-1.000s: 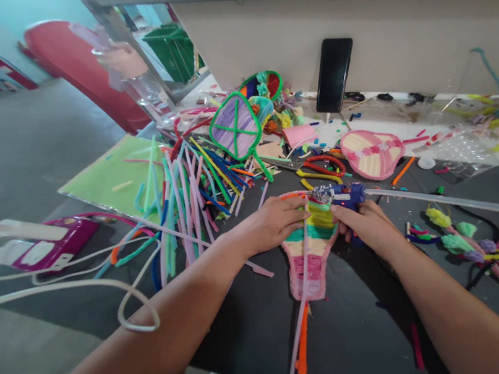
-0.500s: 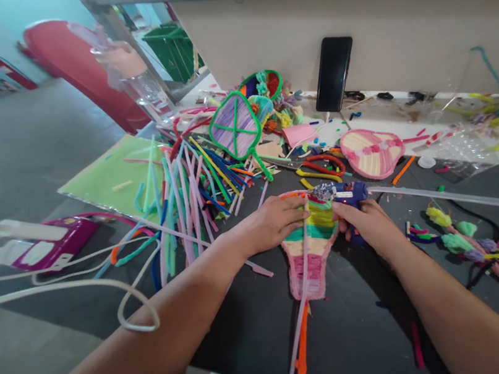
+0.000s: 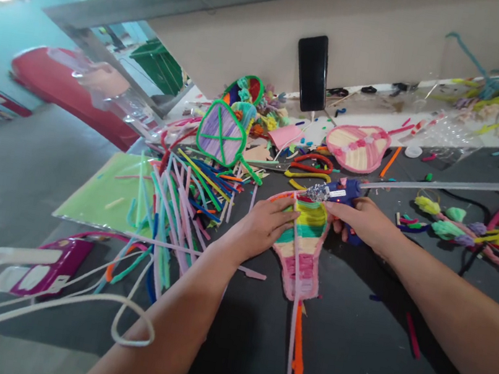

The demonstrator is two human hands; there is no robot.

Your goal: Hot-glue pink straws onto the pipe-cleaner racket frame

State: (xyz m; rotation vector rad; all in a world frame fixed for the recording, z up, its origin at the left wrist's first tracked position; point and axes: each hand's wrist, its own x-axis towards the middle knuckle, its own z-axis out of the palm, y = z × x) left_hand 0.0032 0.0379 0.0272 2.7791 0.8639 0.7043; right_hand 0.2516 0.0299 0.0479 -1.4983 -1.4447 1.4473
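Striped pipe-cleaner panel (image 3: pixel 310 246) lies on the dark surface (image 3: pixel 356 353), its wide end between the two hands. The right grip (image 3: pixel 364 221) is wrapped around a blue glue gun (image 3: pixel 346 191), whose nozzle (image 3: pixel 317 191) reaches over that end. The left grip (image 3: pixel 267 221) rests its fingers on the panel's left side, at a lilac strip (image 3: pixel 291 343) running toward the person. Gluing the wide end looks like the step in hand; it seems to call for a steady nozzle and left fingers clear of it. Nozzle contact is hard to make out; the left thumb is hidden, so I cannot tell whether that grip pinches. Behind the right grip, the glue stick (image 3: pixel 446 185) runs out of view.
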